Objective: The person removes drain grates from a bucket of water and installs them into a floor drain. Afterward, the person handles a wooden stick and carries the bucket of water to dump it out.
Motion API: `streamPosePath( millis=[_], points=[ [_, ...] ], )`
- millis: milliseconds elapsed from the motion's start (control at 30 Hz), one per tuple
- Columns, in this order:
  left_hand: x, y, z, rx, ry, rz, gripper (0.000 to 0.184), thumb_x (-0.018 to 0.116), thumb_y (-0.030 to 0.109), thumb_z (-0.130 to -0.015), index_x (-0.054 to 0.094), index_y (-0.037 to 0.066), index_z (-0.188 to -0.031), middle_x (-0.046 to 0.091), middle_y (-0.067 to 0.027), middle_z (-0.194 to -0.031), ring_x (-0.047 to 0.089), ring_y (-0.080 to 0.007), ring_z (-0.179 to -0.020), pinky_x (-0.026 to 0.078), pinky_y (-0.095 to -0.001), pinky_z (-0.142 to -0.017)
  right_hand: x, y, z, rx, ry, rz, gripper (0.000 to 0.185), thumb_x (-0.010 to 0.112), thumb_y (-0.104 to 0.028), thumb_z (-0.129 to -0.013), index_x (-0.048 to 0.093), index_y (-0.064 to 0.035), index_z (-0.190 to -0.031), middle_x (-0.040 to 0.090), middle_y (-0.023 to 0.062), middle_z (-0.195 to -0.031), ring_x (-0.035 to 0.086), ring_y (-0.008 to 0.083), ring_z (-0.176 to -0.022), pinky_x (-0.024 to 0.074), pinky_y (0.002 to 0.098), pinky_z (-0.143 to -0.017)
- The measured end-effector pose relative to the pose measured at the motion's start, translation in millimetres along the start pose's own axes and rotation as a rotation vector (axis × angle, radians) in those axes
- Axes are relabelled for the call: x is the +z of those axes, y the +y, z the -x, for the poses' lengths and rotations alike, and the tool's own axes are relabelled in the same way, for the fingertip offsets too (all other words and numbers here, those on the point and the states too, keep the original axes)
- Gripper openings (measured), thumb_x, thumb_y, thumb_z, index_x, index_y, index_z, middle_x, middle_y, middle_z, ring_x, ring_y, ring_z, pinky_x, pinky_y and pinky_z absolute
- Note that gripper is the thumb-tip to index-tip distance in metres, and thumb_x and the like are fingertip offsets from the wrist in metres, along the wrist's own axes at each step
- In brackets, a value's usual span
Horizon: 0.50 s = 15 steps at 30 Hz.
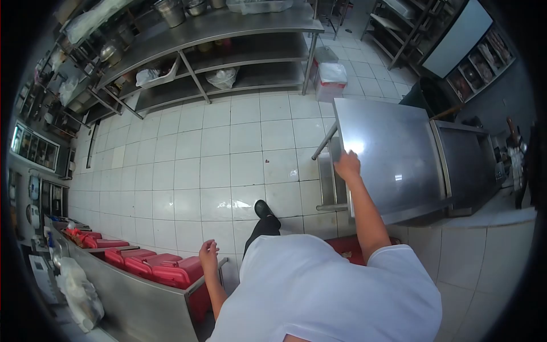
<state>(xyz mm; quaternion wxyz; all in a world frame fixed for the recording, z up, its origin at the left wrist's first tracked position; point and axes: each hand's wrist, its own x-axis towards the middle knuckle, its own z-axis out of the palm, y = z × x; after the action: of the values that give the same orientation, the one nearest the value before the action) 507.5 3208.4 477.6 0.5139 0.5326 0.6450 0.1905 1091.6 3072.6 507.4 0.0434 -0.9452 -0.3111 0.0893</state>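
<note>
Right grip touches the table, whose long side points forward, but whether it clasps the edge, I cannot tell.

The surface is smooth, shiny metal. The floor tiles look glossy, the red containers smooth plastic, and the white shirt matt cloth.

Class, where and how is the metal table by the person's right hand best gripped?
The metal table is probably best pinched, above and below, by its edge nearest the right hand, coming from the open floor: its top is flat and that straight edge stands exposed.
</note>
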Motion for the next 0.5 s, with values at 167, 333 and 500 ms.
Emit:
streamPosePath(
  millis=[167,333,500],
  points=[
    [42.1,103.6,-134.9,0.198,-0.167,-0.179,0.027,0.059,0.022,-0.092,0.065,0.001,-0.108,0.069,-0.0115,-0.093,0.068,-0.0195,-0.078,0.052,-0.0303,-0.067,34.5,18.5,-26.4,0.059,-0.059,0.349,0.081,0.076,-0.036,-0.075,0.041,0.0027,-0.137,0.047,0.0280,-0.135,0.054,0.0383,-0.116,0.0506,0.0401,-0.093],
    [129.6,268.4,-235.4,0.600,-0.301,-0.634,0.028,0.061,0.027,-0.090,0.067,0.006,-0.108,0.069,-0.0137,-0.098,0.068,-0.0281,-0.084,0.052,-0.0372,-0.076,44.6,22.0,-38.9,0.092,-0.049,0.372,0.081,0.077,-0.032,-0.073,0.042,0.0003,-0.138,0.046,0.0297,-0.134,0.055,0.0387,-0.115,0.0511,0.0383,-0.093],
    [236.2,393.0,-283.2,0.694,-0.496,-0.608,0.029,0.061,0.027,-0.089,0.066,0.006,-0.109,0.069,-0.0144,-0.099,0.067,-0.0307,-0.087,0.052,-0.0390,-0.077,-4.3,-5.8,-48.8,0.151,0.006,0.165,0.062,0.076,-0.027,-0.073,0.055,-0.0033,-0.125,0.055,0.0293,-0.122,0.060,0.0391,-0.106,0.0531,0.0411,-0.085]
  ],
)
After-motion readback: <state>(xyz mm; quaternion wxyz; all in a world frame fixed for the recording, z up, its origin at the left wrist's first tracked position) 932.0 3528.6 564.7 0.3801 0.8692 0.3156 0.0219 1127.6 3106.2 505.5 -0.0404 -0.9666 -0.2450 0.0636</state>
